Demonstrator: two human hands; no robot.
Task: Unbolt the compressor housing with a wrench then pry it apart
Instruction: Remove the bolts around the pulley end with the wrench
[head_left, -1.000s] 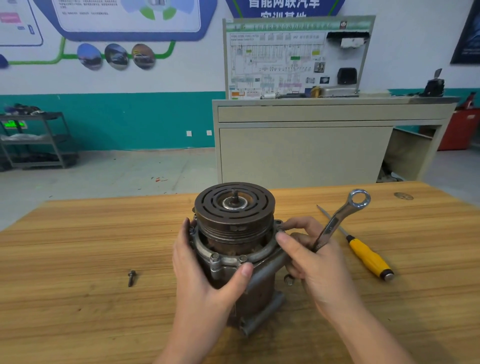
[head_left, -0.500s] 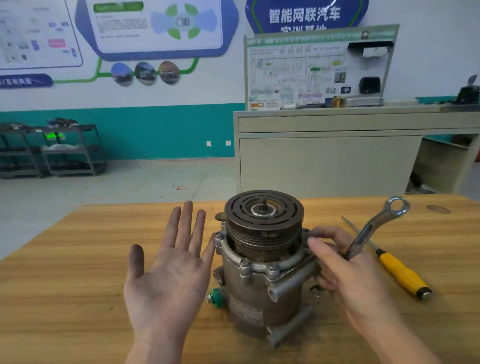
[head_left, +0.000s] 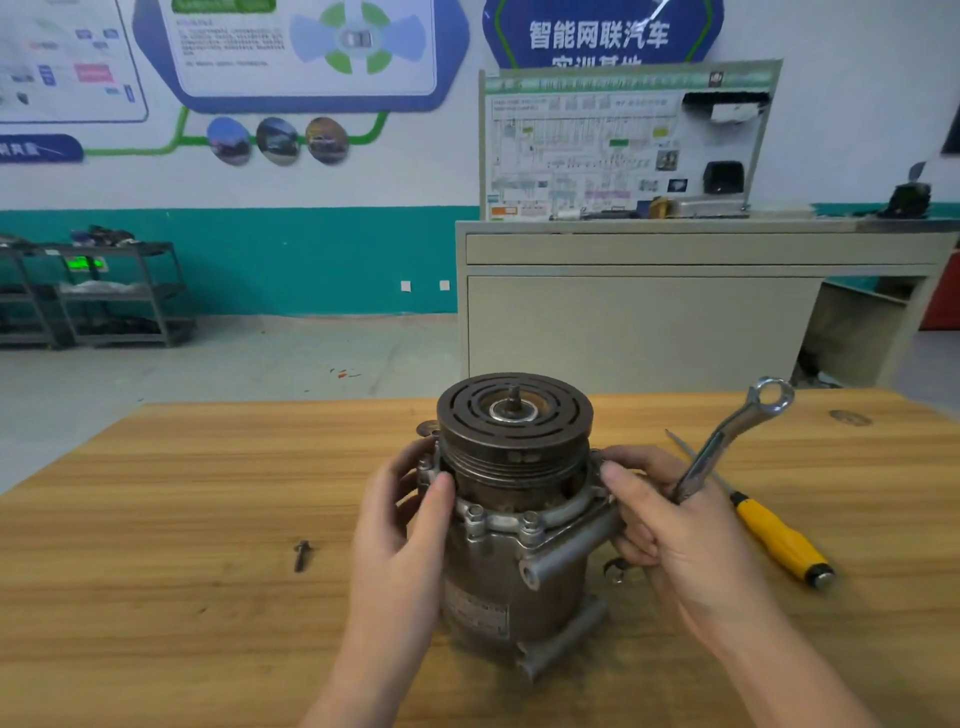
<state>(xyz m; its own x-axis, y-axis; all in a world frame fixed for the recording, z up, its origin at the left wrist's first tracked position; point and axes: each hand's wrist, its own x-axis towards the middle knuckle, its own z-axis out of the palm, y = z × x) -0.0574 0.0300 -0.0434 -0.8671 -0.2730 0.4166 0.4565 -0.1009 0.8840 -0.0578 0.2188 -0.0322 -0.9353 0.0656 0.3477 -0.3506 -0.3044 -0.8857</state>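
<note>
A grey metal compressor (head_left: 511, 566) stands upright on the wooden table (head_left: 156, 519), its dark slotted pulley on top. My left hand (head_left: 402, 525) grips the bolted housing flange on the left side, thumb on the front rim. My right hand (head_left: 670, 535) holds a silver combination wrench (head_left: 732, 436) with its ring end pointing up and right, while its thumb and fingers touch the flange's right side. Bolt heads show along the front of the flange.
A loose bolt (head_left: 301, 555) lies on the table left of the compressor. A yellow-handled screwdriver (head_left: 769, 535) lies to the right, behind my right hand. A beige training bench (head_left: 675, 312) stands beyond the table's far edge.
My left hand, held open and palm-up beside the compressor half a second ago, has returned to grip the flange. The right hand keeps the wrench at the flange's right side.
</note>
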